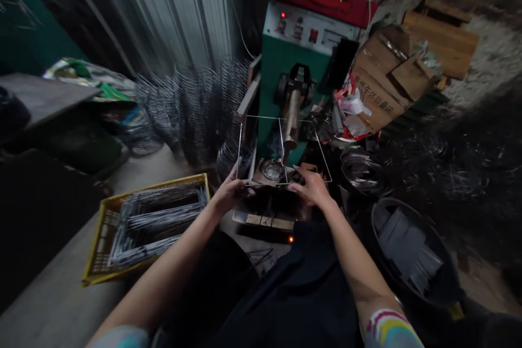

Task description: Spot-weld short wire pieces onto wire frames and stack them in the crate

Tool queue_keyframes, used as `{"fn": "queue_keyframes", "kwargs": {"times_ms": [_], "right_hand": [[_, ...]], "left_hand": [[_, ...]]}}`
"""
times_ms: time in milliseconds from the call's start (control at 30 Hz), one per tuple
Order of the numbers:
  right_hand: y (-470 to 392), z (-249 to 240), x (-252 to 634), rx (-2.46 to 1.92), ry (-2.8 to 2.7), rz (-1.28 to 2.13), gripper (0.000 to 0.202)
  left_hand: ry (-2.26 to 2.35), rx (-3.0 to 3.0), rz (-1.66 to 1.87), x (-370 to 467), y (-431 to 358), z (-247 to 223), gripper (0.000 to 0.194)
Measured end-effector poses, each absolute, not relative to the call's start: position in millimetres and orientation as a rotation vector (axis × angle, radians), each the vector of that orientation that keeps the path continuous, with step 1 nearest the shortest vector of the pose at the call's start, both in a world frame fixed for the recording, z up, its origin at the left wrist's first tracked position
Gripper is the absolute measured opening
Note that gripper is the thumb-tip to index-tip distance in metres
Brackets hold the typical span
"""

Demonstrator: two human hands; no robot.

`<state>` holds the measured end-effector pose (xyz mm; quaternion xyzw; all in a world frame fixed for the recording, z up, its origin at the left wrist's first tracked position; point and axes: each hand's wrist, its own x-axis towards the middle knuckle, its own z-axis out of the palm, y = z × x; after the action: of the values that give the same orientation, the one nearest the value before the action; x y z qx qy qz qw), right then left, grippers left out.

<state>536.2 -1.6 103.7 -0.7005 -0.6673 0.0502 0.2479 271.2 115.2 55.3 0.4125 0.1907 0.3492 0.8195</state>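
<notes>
A rectangular wire frame [281, 136] with one cross wire is held in front of the green machine [272, 70]. My left hand [233, 187] pinches its near left corner. At the near side, right of the cross wire, my right hand [310, 186] grips the same frame. The machine's metal arm [292, 119] reaches down over the frame, its tip close to the cross wire. Below lies a round metal dish [272, 169] of small shiny bits, between my hands. Whether the tip touches the wire I cannot tell.
Left of me, a yellow crate [154, 178] holds many wire frames. Stacks of wire rings [196, 109] stand behind it. To my right are a black tub [408, 206] with flat grey pieces, a wire coil [362, 171] and a cardboard box [383, 79].
</notes>
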Motion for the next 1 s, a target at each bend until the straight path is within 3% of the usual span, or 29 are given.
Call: {"fn": "queue_keyframes", "kwargs": {"times_ms": [267,533,867,1000], "right_hand": [[42.2,105.5,556.7,-1.774,-1.827,0.089,0.062],[55.7,115.4,551.7,-1.735,-1.811,0.09,0.042],[50.8,100.8,566.8,-1.791,-1.756,-0.05,0.046],[39.4,95.7,602.0,-1.877,-1.359,-0.249,0.056]], "left_hand": [[0.415,0.849,0.759,282.4,164.7,48.8,0.102],[0.423,0.836,0.771,287.0,179.3,55.5,0.102],[0.404,0.819,0.719,284.3,186.5,49.5,0.102],[0.387,0.821,0.717,285.7,188.9,48.4,0.099]]}}
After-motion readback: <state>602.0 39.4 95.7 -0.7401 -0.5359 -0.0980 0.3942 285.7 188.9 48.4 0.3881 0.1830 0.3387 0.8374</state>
